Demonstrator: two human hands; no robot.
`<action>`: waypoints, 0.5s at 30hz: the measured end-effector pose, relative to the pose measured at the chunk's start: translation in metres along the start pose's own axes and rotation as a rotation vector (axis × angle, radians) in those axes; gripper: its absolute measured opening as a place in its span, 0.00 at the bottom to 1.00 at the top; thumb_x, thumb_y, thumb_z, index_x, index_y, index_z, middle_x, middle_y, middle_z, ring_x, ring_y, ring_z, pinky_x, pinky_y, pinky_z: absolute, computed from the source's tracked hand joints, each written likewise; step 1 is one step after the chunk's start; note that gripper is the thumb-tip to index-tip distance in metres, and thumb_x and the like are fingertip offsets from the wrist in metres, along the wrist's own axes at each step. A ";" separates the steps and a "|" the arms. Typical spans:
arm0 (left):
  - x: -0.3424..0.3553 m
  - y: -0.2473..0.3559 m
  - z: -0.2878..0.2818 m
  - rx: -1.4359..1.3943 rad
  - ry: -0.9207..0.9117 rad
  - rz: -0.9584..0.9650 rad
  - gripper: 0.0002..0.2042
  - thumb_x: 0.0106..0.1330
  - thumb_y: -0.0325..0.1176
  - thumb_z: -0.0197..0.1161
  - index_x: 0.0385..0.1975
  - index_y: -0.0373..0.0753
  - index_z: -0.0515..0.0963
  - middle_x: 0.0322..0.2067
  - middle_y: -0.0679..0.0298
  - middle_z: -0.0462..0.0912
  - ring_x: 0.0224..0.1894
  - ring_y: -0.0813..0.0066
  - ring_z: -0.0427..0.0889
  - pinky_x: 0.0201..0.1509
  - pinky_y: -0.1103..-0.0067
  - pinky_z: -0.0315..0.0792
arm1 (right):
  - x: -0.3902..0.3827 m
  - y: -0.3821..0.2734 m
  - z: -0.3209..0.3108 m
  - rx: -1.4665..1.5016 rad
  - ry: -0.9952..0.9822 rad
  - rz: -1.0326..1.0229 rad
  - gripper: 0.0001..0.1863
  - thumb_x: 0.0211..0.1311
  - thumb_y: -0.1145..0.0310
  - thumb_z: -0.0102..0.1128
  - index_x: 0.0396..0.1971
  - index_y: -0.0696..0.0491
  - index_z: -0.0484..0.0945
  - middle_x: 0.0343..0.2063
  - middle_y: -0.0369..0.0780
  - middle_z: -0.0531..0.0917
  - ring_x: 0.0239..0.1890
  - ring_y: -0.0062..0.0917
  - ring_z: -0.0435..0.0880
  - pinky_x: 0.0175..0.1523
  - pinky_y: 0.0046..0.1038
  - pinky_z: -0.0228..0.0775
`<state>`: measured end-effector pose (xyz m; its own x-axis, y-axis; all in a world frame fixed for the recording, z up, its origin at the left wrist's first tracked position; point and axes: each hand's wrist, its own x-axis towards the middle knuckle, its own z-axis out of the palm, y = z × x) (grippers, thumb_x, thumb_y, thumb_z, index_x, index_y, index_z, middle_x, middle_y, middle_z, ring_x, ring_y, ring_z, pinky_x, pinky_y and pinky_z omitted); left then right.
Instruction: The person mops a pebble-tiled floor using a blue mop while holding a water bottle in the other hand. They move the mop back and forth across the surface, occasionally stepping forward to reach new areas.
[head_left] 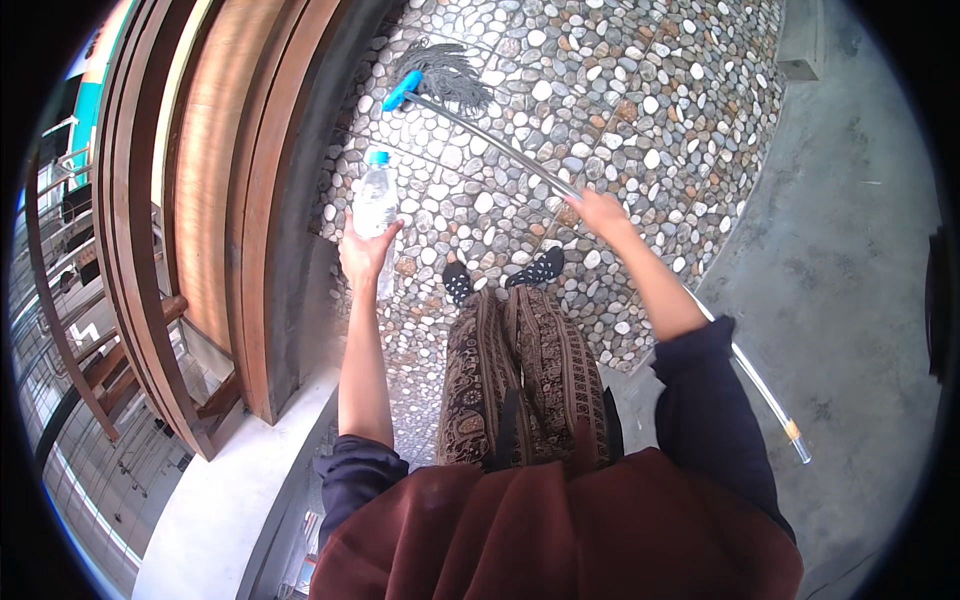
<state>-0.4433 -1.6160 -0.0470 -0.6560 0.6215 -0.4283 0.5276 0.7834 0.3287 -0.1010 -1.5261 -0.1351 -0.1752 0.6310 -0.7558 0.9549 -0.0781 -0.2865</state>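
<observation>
In my left hand (pixel 366 250) is a clear plastic bottle (pixel 376 200) with a blue cap, held upright by its lower part, fingers wrapped round it. My right hand (pixel 600 213) grips the long metal handle of a mop (pixel 505 150). The handle slants from the far left, under my right forearm, to its free end at the lower right. At its far end, a blue clamp (pixel 403 91) holds grey yarn strands (pixel 448 74), which lie spread on the pebble floor.
Pebbled flooring (pixel 690 130) surrounds my socked feet (pixel 500 275). To the left stand a brown wooden frame (pixel 255 200) and a white ledge (pixel 230 490). Smooth grey concrete (pixel 850 250) runs along the right, with a concrete block (pixel 800 50) at the far right.
</observation>
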 end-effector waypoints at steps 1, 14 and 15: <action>0.000 0.003 -0.001 0.064 -0.016 0.027 0.35 0.33 0.53 0.69 0.43 0.39 0.71 0.37 0.52 0.77 0.41 0.59 0.76 0.45 0.70 0.68 | -0.014 0.025 0.004 -0.034 0.011 -0.068 0.29 0.55 0.41 0.36 0.38 0.53 0.71 0.34 0.48 0.77 0.40 0.44 0.74 0.43 0.40 0.65; -0.016 0.130 0.094 0.531 -0.560 0.792 0.32 0.34 0.52 0.69 0.41 0.45 0.70 0.32 0.59 0.78 0.36 0.64 0.79 0.40 0.72 0.73 | -0.379 0.139 0.060 -0.161 0.002 0.804 0.25 0.59 0.48 0.40 0.33 0.59 0.72 0.29 0.54 0.76 0.36 0.50 0.73 0.42 0.44 0.64; -0.015 0.136 0.097 0.551 -0.580 0.833 0.34 0.34 0.52 0.69 0.44 0.45 0.69 0.32 0.58 0.78 0.37 0.63 0.78 0.41 0.71 0.73 | -0.379 0.131 0.065 -0.137 0.018 0.778 0.24 0.59 0.49 0.40 0.33 0.58 0.71 0.29 0.54 0.76 0.36 0.50 0.74 0.42 0.44 0.64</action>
<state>-0.3093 -1.5195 -0.0778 0.2771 0.7333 -0.6209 0.9381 -0.0667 0.3398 0.0753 -1.8257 0.0759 0.5581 0.4467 -0.6993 0.8228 -0.4072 0.3965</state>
